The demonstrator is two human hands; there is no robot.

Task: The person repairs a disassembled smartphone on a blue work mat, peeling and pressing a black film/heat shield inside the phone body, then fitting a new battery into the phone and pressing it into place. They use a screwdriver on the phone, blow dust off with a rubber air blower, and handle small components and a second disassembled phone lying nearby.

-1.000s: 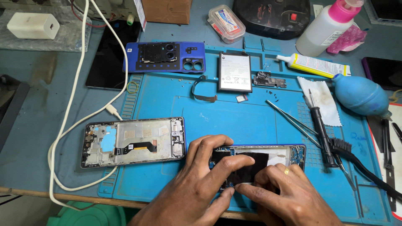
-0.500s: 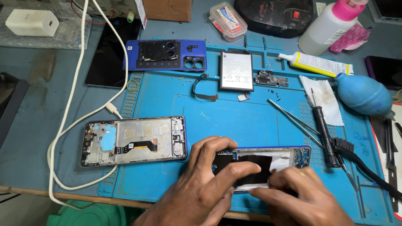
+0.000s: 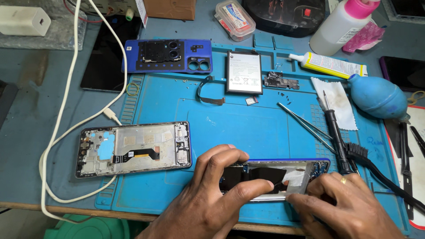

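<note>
Peeling film off open phone point(image 3: 274, 179) | left hand point(image 3: 212, 199) fingers clamp frame | right hand point(image 3: 349, 208) fingers pinch film edge | next likely: slow, flat pull

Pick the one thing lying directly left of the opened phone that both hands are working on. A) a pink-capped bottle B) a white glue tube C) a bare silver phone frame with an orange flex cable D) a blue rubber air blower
C: the silver phone frame lies on the blue mat just left of the left hand gripping the opened phone, with the right hand on its other end.
</note>
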